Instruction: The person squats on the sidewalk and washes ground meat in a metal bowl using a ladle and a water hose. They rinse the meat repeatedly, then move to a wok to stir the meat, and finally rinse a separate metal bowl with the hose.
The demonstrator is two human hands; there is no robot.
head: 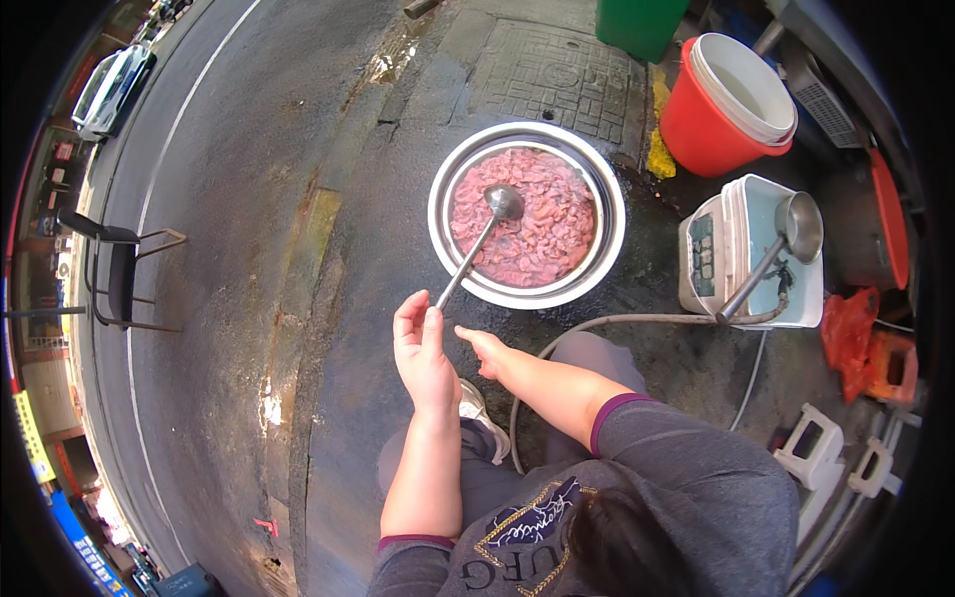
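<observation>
A wide round metal basin (pixel 610 257) stands on the wet pavement, filled with pieces of raw pink meat (pixel 545 242) in liquid. The bowl of a metal ladle (pixel 503 201) rests on the meat, and its long handle slants over the basin's near rim. My left hand (pixel 427 358) is at the handle's end, fingers curled around it, the thumb up. To the right of it, my right hand (pixel 485 352) holds nothing, its fingers pointing towards the left hand. It is below the basin's rim and does not touch it.
A white square bucket (pixel 809 298) of water holds a second metal ladle (pixel 802 227); a hose (pixel 634 319) curves from it to my feet. Behind it stand a red bucket (pixel 694 112) and a green bin (pixel 642 26). White stools (pixel 813 448) are at right, a chair (pixel 121 272) at far left.
</observation>
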